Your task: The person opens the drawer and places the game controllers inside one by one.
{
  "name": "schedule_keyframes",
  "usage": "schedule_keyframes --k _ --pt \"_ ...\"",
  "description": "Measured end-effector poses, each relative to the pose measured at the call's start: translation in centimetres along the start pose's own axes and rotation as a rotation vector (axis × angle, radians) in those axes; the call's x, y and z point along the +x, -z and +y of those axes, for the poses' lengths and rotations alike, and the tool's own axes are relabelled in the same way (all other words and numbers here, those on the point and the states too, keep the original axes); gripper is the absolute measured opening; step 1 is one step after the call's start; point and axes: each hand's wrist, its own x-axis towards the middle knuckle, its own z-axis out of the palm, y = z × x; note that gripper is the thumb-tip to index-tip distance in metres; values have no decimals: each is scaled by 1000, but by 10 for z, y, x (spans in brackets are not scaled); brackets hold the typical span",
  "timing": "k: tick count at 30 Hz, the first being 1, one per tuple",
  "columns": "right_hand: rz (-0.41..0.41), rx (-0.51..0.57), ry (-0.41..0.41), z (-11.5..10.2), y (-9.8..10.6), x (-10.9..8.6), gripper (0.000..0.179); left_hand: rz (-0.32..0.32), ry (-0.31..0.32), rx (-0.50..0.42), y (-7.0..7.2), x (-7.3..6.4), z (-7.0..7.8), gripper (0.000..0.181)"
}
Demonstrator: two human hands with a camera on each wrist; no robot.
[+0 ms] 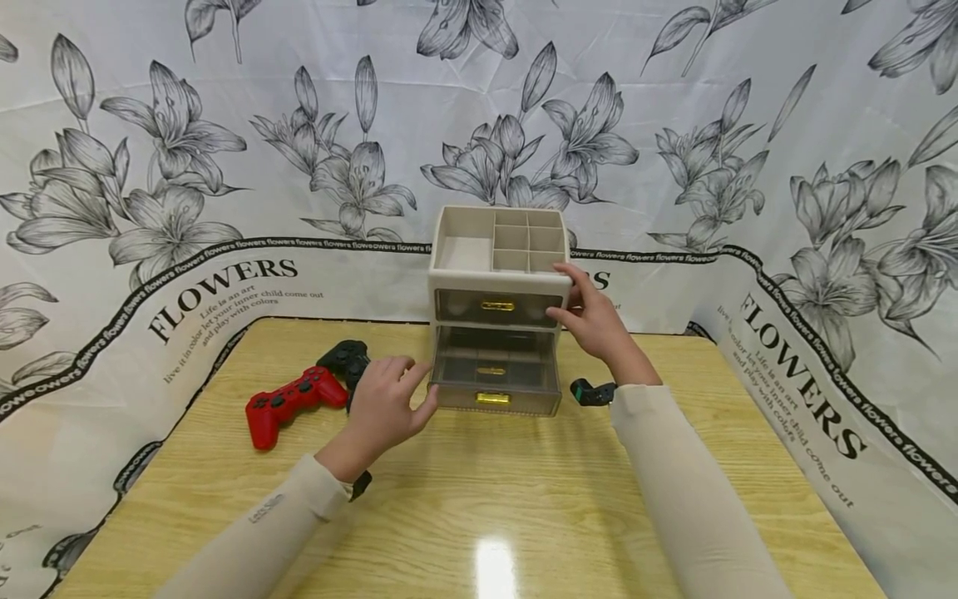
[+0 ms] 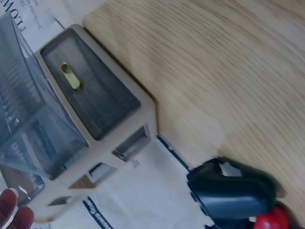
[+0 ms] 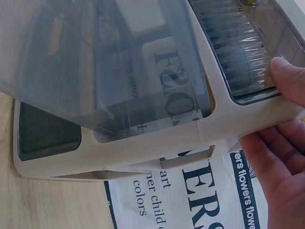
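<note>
Drawer (image 1: 497, 384) juts near; left hand (image 1: 389, 403) closest, at left.
Grip there loose, empty; right hand (image 1: 595, 323) pinches box (image 1: 497, 281) at right edge.

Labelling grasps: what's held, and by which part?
The right hand grips the organizer by its upper right side, thumb on the front, fingers along the side. The left hand holds nothing.

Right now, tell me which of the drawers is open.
The middle drawer is pulled out; the top drawer above it and the bottom drawer below it are closed.
</note>
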Motion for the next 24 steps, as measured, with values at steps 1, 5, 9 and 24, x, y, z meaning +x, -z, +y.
schedule_keyframes --k 1,5,9,24 --pt "-2 0 -1 0 0 0 72 -11 11 9 0 -2 -2 29" --pt "-4 9 -2 0 0 0 72 -60 48 48 2 -11 -11 28" --pt "-16 21 -3 0 1 0 71 -125 96 83 4 -17 -20 30" --pt "-71 49 -17 -3 8 -2 72 -379 354 85 11 -37 -48 40"
